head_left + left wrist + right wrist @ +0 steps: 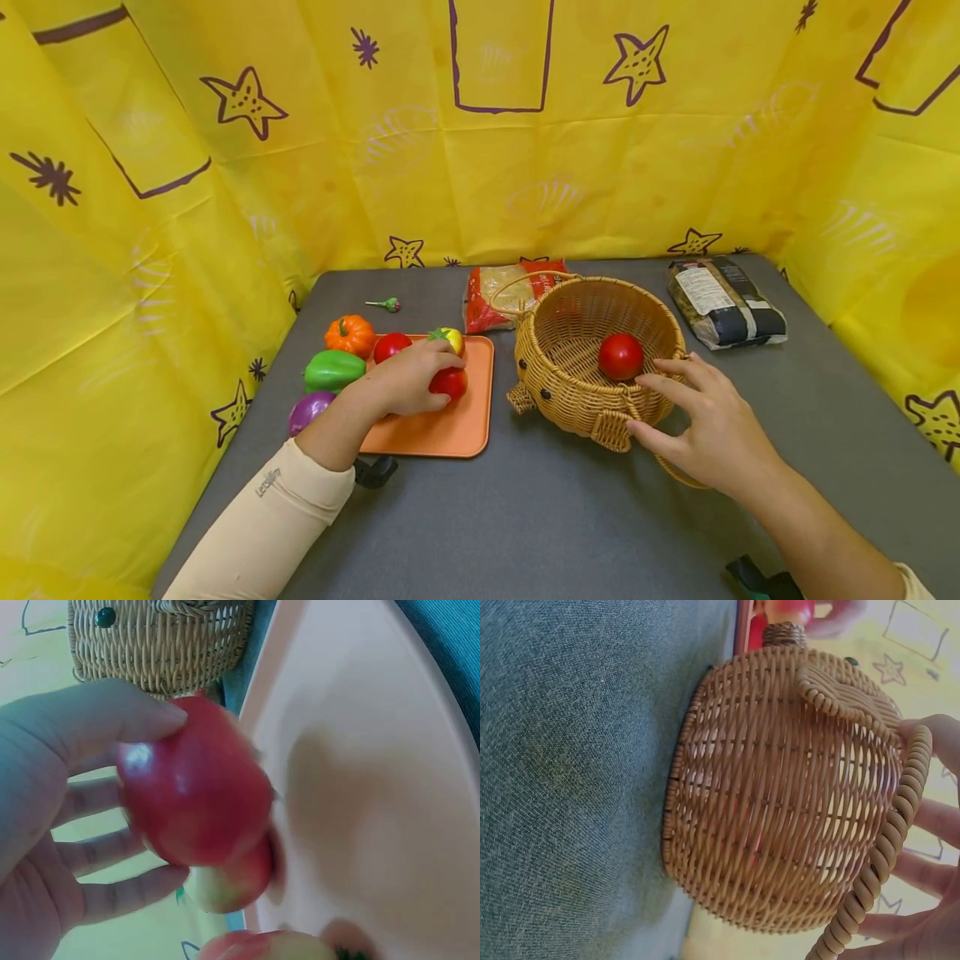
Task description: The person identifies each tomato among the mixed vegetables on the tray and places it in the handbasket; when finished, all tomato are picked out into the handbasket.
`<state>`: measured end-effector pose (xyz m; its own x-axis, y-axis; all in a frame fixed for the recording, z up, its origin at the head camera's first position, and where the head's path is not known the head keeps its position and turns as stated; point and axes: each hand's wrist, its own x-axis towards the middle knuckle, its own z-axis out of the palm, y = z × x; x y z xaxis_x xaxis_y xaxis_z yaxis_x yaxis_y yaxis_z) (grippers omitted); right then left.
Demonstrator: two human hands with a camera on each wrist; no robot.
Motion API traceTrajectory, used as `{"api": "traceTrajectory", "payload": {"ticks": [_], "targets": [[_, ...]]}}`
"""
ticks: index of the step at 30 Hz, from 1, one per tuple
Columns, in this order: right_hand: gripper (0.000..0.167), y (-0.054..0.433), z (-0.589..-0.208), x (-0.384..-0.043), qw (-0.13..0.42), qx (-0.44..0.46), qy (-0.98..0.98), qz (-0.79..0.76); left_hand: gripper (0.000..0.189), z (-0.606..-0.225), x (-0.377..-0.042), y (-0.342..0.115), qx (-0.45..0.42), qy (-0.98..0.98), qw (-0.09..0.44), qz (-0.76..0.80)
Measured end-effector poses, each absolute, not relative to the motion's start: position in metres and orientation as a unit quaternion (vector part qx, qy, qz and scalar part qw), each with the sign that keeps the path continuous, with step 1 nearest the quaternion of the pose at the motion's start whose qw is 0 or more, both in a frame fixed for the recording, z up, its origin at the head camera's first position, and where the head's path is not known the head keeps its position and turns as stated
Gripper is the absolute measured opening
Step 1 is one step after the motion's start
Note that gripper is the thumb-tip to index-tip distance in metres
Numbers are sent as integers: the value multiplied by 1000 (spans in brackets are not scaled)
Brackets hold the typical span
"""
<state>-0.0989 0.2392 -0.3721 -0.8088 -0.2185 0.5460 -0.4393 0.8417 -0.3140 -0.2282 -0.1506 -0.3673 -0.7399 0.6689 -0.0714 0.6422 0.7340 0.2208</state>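
Observation:
My left hand (411, 379) holds a red tomato (199, 784) over the orange tray (474, 429), thumb on one side and fingers on the other. Behind it on the tray are another red tomato (392, 345) and a yellow fruit with a green top (447, 337). To the right stands a wicker basket (573, 408) with animal eyes and ears, a red tomato (621, 357) inside. My right hand (708, 421) is at the basket's right front rim, fingers spread and fairly straight, thumb near the ear. The basket's handle (885, 855) passes in front of its fingers in the right wrist view.
Left of the tray lie an orange pumpkin (350, 335), a green pepper (334, 370) and a purple vegetable (309, 412). A small green item (387, 305) lies farther back. A red-and-clear packet (480, 300) sits behind the basket, a dark packet (723, 302) at back right.

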Motion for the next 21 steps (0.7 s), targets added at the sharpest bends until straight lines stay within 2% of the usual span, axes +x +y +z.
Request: {"api": "traceTrajectory", "payload": {"ticks": [15,21], "targets": [[51,239,-372,-99,248,173,-929,215,51,-349,-228,-134,336,923,-17,185],[51,239,-372,-99,248,173,-929,214,50,-338,-230,-122,344,910,-76,218]]}}
